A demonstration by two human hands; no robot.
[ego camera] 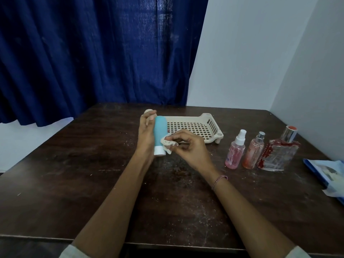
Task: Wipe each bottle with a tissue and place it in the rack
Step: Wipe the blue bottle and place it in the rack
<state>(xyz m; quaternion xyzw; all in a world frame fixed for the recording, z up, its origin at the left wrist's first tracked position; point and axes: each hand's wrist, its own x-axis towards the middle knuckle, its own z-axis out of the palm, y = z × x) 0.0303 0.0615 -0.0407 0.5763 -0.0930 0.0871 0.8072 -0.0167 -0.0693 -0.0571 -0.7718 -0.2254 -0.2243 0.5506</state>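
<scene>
Dark scuffed wooden table (93, 164) fills the lower view, backed by a navy curtain (93, 53) from 9 to 12 o'clock and a white wall (251, 53) from 12 to 3. Near the table's middle the left hand (146, 135) holds a teal bottle (159, 131) off the surface. It is upright but inverted, its white cap (159, 150) pointing down, and the fingers reach up along its left side. The right hand (189, 146) pinches a crumpled white tissue (168, 145) between thumb and curled fingertips, and presses it to the bottle's lower right side just above the cap. A beaded bracelet (219, 180) circles the right wrist.

Just behind the hands, at 1 o'clock from them, sits a cream perforated plastic rack (214, 125). The bottle and left fingers hide its near left corner, and no bottle shows in the part left in view.

At 3 o'clock from the hands three bottles stand in a row, close together and apart from the rack: a pink spray bottle (235, 151) with a white nozzle, then an orange-pink perfume spray (253, 151) with a silver nozzle, then a square glass perfume bottle (279, 155) with a red label and a silver cap.

Farther out at 4 o'clock a blue packet (327, 175) lies at the table's right edge, cut off by the frame
</scene>
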